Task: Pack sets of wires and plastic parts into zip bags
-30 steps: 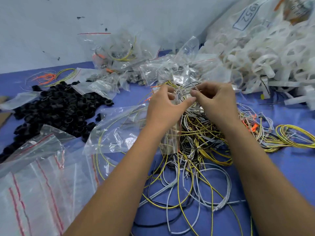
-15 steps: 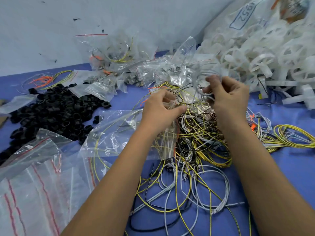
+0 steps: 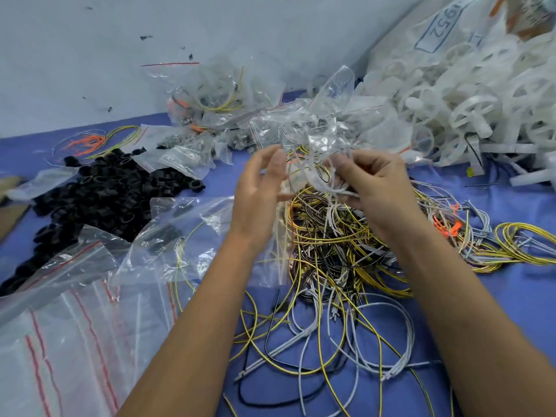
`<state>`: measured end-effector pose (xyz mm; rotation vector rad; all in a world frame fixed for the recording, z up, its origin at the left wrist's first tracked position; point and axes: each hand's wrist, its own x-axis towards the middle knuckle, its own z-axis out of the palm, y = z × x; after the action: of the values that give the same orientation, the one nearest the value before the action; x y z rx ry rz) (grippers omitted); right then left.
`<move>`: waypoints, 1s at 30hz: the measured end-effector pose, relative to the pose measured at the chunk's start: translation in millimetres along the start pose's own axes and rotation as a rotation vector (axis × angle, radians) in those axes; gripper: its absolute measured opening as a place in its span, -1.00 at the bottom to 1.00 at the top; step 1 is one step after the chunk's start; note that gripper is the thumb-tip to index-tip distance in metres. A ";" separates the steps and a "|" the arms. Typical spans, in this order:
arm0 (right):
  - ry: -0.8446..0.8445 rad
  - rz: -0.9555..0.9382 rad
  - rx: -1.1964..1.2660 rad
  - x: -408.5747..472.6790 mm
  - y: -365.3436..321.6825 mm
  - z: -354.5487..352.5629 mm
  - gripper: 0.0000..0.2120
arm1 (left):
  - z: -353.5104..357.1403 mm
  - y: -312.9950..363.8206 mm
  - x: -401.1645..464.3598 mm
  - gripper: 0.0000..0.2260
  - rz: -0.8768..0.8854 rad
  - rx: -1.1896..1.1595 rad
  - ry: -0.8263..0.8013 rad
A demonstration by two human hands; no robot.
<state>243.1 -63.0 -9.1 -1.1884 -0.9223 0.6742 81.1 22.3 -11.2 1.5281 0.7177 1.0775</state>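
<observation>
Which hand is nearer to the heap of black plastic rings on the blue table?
The left hand. It is raised just right of the black rings, with crumpled zip bags between them. The right hand, pinching white wires, is farther right, beyond the left hand.

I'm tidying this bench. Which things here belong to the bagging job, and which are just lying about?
For the job:
- white wire, pinched in the right hand
- wire pile
- empty zip bags
- black rings
- white plastic parts
- left hand

Lying about:
- cardboard
- printed sack
</observation>
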 end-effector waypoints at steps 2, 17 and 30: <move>-0.015 -0.031 -0.123 -3.7 3.4 9.4 -0.84 | 1.7 6.0 -4.4 -0.60 -0.052 -0.091 -0.147; -0.244 -0.229 -0.301 -10.9 11.6 31.5 -0.62 | -12.1 -4.2 -12.6 -0.62 -0.085 -0.340 0.214; 0.095 0.101 0.051 -4.1 7.7 26.2 -0.86 | -34.0 -22.9 -26.5 -0.58 0.084 0.557 0.044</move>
<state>218.4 -52.1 -14.8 -1.2173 -0.7653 0.7119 41.8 18.7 -39.9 2.0223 1.0522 1.0237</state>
